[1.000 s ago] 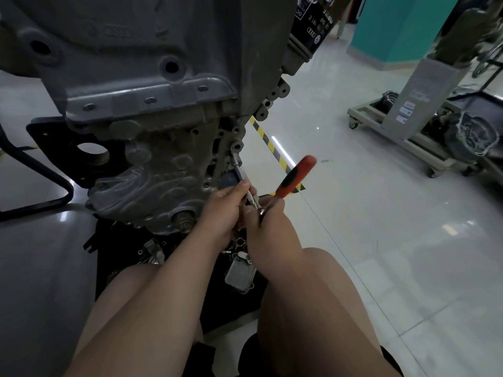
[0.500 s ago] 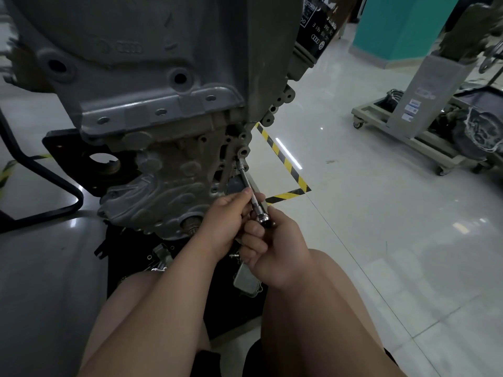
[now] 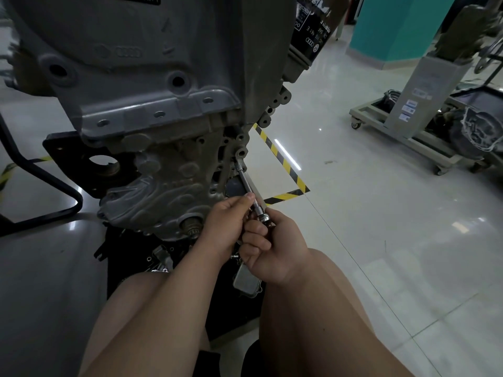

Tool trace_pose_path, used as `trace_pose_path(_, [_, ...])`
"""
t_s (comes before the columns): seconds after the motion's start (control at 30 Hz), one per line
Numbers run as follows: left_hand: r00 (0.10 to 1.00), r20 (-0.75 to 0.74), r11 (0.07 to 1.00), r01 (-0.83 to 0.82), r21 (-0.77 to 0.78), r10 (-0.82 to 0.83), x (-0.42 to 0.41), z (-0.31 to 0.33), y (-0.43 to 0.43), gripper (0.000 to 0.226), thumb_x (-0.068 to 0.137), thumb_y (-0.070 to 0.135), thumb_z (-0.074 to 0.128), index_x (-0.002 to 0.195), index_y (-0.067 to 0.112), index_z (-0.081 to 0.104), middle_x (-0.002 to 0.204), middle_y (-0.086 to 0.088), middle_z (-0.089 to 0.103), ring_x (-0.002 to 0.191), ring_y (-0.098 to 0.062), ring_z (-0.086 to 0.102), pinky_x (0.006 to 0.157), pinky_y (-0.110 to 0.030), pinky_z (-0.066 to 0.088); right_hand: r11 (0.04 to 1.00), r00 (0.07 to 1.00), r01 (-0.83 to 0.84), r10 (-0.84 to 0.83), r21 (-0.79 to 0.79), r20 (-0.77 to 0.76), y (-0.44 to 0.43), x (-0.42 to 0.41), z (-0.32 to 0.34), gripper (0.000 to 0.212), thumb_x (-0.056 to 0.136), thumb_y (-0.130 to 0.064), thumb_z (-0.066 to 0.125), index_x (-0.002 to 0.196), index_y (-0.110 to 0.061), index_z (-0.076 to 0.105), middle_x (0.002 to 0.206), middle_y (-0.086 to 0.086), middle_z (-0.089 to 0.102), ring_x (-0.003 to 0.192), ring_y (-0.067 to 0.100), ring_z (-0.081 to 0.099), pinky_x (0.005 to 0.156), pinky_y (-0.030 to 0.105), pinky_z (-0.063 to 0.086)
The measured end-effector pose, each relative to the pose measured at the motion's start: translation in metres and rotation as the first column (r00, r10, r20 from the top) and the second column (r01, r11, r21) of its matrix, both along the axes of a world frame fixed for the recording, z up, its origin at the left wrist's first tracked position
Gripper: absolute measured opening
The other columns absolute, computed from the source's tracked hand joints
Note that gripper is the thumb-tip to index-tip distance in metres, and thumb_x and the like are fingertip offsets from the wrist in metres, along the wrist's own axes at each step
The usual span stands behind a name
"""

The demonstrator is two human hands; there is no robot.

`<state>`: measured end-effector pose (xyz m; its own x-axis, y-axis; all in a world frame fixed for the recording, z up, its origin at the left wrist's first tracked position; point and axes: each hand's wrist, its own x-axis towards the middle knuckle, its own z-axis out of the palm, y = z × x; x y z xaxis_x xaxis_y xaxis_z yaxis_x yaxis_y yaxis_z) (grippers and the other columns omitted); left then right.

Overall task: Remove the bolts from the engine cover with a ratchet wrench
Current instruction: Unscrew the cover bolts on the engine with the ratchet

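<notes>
Nearest, the right hand (image 3: 275, 248) is curled tight around the ratchet wrench (image 3: 251, 195) head, the left hand (image 3: 226, 227) pinches its shaft just beyond, and the socket end meets the engine cover (image 3: 163, 186) farther off.

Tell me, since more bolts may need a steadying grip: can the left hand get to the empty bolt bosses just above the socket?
Probably yes. The left hand pinches the extension bar, and nothing blocks the way up to the bosses.

ratchet wrench (image 3: 249, 190) tilted, socket on engine cover (image 3: 163, 186)
</notes>
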<state>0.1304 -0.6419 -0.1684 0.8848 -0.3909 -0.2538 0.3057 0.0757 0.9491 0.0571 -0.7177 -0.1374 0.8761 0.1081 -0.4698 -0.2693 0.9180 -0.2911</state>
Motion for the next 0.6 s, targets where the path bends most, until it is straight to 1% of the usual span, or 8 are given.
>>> trace_pose_path(0.1, [0.999, -0.032, 1.0, 0.014, -0.02, -0.015, 0.0, 0.0, 0.001, 0.036, 0.094, 0.034, 0.058, 0.094, -0.002, 0.067, 0.067, -0.012, 0.053, 0.046, -0.013, 0.048, 0.047, -0.022, 0.04, 0.986, 0.999, 0.026, -0.029, -0.166, -0.018, 0.004, 0.001, -0.002, 0.046, 0.1, -0.04, 0.038, 0.065, -0.018, 0.058, 0.046, -0.004, 0.038, 0.031, 0.009, 0.027, 0.036, 0.018, 0.026])
trace_pose_path(0.2, [0.997, -0.061, 0.998, 0.044, -0.041, -0.046, 0.0, -0.001, 0.001, 0.038, 0.094, 0.035, 0.057, 0.093, -0.002, 0.065, 0.048, -0.011, 0.048, 0.031, -0.019, 0.041, 0.039, -0.02, 0.037, 0.879, 0.991, 0.102, -0.13, -0.466, -0.027, 0.009, 0.001, -0.005, 0.05, 0.1, -0.039, 0.041, 0.058, -0.021, 0.062, 0.048, 0.0, 0.041, 0.034, 0.012, 0.03, 0.039, 0.021, 0.027])
trace_pose_path(0.27, [0.998, -0.038, 0.998, 0.044, -0.048, -0.046, 0.001, -0.001, 0.001, 0.038, 0.095, 0.033, 0.056, 0.091, -0.004, 0.066, 0.043, -0.011, 0.046, 0.029, -0.02, 0.04, 0.036, -0.02, 0.036, 0.699, 0.979, 0.113, -0.201, -0.706, -0.042, 0.013, 0.001, -0.006, 0.049, 0.1, -0.038, 0.043, 0.059, -0.016, 0.06, 0.047, 0.002, 0.045, 0.034, 0.015, 0.038, 0.039, 0.02, 0.031])
trace_pose_path(0.33, [1.0, -0.009, 0.998, 0.028, -0.058, -0.028, 0.002, -0.001, 0.0, 0.033, 0.094, 0.031, 0.058, 0.081, 0.003, 0.07, 0.048, -0.016, 0.05, 0.036, -0.02, 0.046, 0.042, -0.024, 0.043, 0.478, 0.968, 0.097, -0.25, -0.873, -0.029, 0.016, 0.001, -0.008, 0.035, 0.099, -0.039, 0.044, 0.077, -0.016, 0.06, 0.056, 0.0, 0.056, 0.046, 0.014, 0.053, 0.046, 0.021, 0.041])
trace_pose_path(0.4, [0.999, -0.008, 0.997, 0.037, -0.075, -0.038, 0.003, -0.001, 0.001, 0.03, 0.091, 0.031, 0.061, 0.082, 0.005, 0.072, 0.074, -0.031, 0.062, 0.065, -0.026, 0.057, 0.068, -0.036, 0.049, 0.309, 0.969, 0.119, -0.245, -0.944, 0.042, 0.02, -0.001, -0.011, 0.019, 0.099, -0.038, 0.047, 0.102, -0.023, 0.057, 0.08, -0.006, 0.065, 0.072, 0.01, 0.064, 0.065, 0.026, 0.048])
trace_pose_path(0.47, [0.998, 0.009, 0.996, 0.067, -0.057, -0.066, 0.004, -0.001, 0.003, 0.029, 0.091, 0.031, 0.059, 0.087, 0.007, 0.076, 0.097, -0.032, 0.066, 0.084, -0.028, 0.059, 0.081, -0.042, 0.046, 0.135, 0.977, 0.129, -0.186, -0.982, 0.102, 0.025, -0.002, -0.016, 0.009, 0.099, -0.036, 0.046, 0.107, -0.032, 0.048, 0.088, -0.013, 0.063, 0.08, 0.0, 0.063, 0.068, 0.023, 0.046])
trace_pose_path(0.53, [0.996, 0.032, 0.996, 0.082, -0.026, -0.081, 0.005, -0.002, 0.005, 0.028, 0.092, 0.03, 0.057, 0.085, 0.016, 0.079, 0.093, -0.016, 0.073, 0.084, -0.021, 0.066, 0.083, -0.038, 0.051, 0.028, 0.983, 0.106, -0.153, -0.994, 0.101, 0.029, -0.004, -0.017, 0.006, 0.1, -0.036, 0.045, 0.104, -0.036, 0.041, 0.088, -0.012, 0.064, 0.077, 0.001, 0.063, 0.063, 0.023, 0.045])
trace_pose_path(0.6, [0.995, 0.035, 0.995, 0.097, -0.011, -0.097, 0.004, -0.002, 0.007, 0.028, 0.093, 0.03, 0.056, 0.083, 0.019, 0.079, 0.088, -0.008, 0.075, 0.082, -0.016, 0.068, 0.082, -0.035, 0.053, 0.013, 0.984, 0.101, -0.151, -0.995, 0.098, 0.03, -0.004, -0.021, 0.008, 0.101, -0.035, 0.044, 0.107, -0.033, 0.039, 0.093, -0.006, 0.065, 0.081, 0.007, 0.064, 0.065, 0.026, 0.048])
